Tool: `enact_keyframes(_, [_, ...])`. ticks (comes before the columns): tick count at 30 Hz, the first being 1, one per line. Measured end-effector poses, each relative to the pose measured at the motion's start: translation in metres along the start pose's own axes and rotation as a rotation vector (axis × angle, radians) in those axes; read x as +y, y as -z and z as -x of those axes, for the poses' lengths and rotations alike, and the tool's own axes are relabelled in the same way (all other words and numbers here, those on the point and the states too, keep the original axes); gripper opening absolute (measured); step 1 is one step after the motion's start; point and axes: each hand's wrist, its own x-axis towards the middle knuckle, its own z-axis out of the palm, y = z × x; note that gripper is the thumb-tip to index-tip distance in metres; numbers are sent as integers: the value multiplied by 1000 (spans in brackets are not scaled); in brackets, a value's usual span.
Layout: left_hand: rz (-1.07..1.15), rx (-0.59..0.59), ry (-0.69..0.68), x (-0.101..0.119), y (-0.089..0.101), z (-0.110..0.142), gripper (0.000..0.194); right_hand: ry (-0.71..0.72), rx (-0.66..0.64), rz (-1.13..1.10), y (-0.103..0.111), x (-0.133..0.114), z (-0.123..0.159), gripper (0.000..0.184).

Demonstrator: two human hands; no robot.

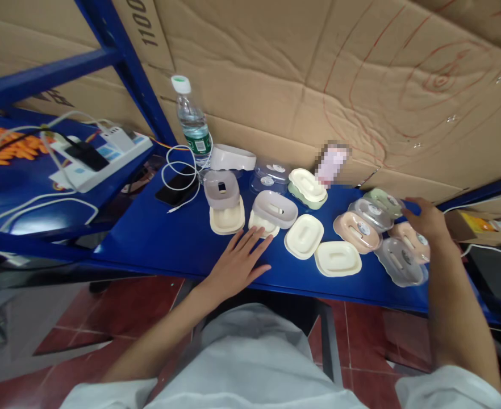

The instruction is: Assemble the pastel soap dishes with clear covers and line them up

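A shirt is seen nearest. Left hand is spread loose at cream tray, probably for steadying; right hand is placed by green dish on desk, grip unclear.

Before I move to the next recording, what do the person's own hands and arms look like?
The left hand and right hand are bare, with no gloves or watches visible. Short, plain, pale grey-blue sleeves match the shirt and leave the forearms uncovered.

Water bottle near a black phone, white cable atop.
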Motion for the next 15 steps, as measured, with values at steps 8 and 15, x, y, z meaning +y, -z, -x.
enact_keyframes(8, [-53, 82, 32, 8, 7, 28, 43, 543, -113, -328, 8, -223, 123, 41])
enact_keyframes(15, [-138, 189, 112, -7, 21, 68, 24, 483, -205, -292, -26, -316, 189, 53])
